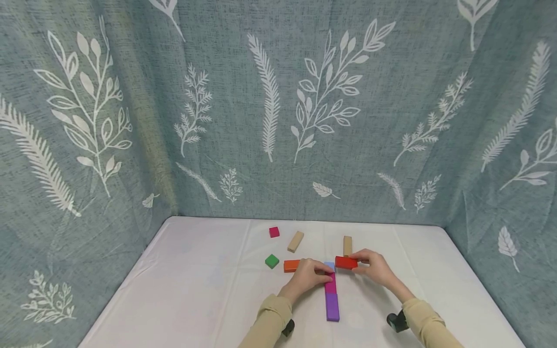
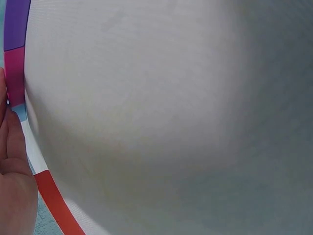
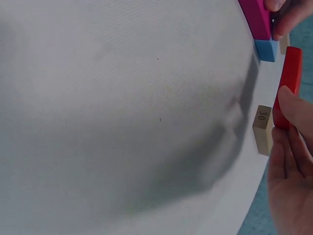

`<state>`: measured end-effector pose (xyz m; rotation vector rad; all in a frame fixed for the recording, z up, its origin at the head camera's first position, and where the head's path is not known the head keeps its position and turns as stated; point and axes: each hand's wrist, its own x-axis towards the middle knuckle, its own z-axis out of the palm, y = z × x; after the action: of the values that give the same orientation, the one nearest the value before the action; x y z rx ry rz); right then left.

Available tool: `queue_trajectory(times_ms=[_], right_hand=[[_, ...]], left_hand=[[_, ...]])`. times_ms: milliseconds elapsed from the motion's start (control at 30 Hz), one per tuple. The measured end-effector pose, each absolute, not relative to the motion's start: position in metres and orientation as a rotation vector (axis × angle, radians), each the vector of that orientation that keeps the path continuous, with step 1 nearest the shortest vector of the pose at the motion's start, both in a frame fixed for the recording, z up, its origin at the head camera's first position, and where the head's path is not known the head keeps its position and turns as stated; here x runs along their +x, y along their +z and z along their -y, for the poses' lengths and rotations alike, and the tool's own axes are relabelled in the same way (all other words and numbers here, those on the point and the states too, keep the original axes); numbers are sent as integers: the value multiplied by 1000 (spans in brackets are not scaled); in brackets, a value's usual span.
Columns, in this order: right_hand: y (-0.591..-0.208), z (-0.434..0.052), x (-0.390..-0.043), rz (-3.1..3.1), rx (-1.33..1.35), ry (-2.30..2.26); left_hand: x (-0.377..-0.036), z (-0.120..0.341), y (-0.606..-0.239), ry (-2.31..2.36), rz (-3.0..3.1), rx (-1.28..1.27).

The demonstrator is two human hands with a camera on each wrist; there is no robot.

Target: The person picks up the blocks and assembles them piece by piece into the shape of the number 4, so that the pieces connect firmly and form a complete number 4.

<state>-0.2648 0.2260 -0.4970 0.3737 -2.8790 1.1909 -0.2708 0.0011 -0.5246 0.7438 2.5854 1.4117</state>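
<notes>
My left hand (image 1: pixel 306 275) bends over a row of blocks, thumb and fingertips holding the magenta block (image 1: pixel 330 286) near its far end. A purple block (image 1: pixel 332 308) adjoins it on the near side, and a light blue block (image 1: pixel 329 266) at the far end. The red block (image 3: pixel 288 73) is pinched between the thumb and fingers of my right hand (image 1: pixel 375 268), just right of the light blue one. Partly behind my left hand lies an orange block (image 1: pixel 291 266). In the left wrist view only the edge of the hand (image 2: pixel 17 161) shows.
Beyond the red block lies a wooden block (image 1: pixel 347 245), marked 30 in the right wrist view. Another wooden block (image 1: pixel 295 241), a small crimson cube (image 1: pixel 274 232) and a green block (image 1: pixel 271 261) lie farther left. A leaf-patterned curtain (image 1: pixel 278 111) hangs behind the white table (image 1: pixel 191 280).
</notes>
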Motion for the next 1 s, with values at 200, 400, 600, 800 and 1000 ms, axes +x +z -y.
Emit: queue_trajectory(times_ms=[200,400,600,800,1000], right_hand=[[-501,-224,-264,2895,352,1179],[-504,-224,-264,2910,369,1165],[-504,-225,-263,2897,378,1168],[-508,-224,-266,2895,391,1153],[-510,-225,-266,2904,394,1143]], left_hand=[[-271,-2,-524,1400,-2597,739],[-271,-2,-525,1389,-2600,726],[-272,-1,-526,1394,-2597,713],[-272,-1,-526,1400,-2595,706],[-271,-2,-524,1396,-2595,692]])
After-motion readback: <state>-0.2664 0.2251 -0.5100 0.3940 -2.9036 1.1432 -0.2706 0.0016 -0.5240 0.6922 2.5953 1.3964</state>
